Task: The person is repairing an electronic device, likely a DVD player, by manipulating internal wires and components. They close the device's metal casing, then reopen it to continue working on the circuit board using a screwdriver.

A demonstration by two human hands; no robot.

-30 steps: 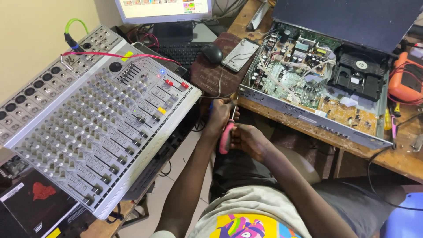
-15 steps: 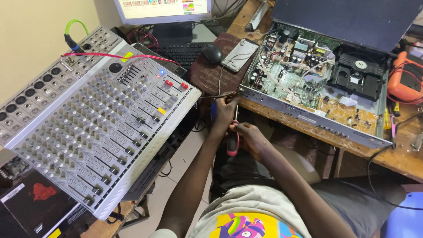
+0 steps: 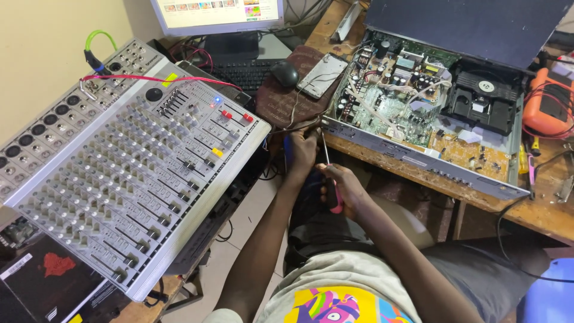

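Pink and black, the screwdriver (image 3: pixel 330 190) sits in the right hand (image 3: pixel 347 190), which is wrapped tight around its handle. Its thin metal tip points up to the front corner of the open metal box (image 3: pixel 418 157) on the wooden table (image 3: pixel 556 209). Inside the box are green boards full of tiny parts, some wires and a black disc tray. The left hand (image 3: pixel 302 149) is up at that same corner; whether it grips anything, I cannot tell. A big grey sound mixer (image 3: pixel 119 161) sits well off to the left.
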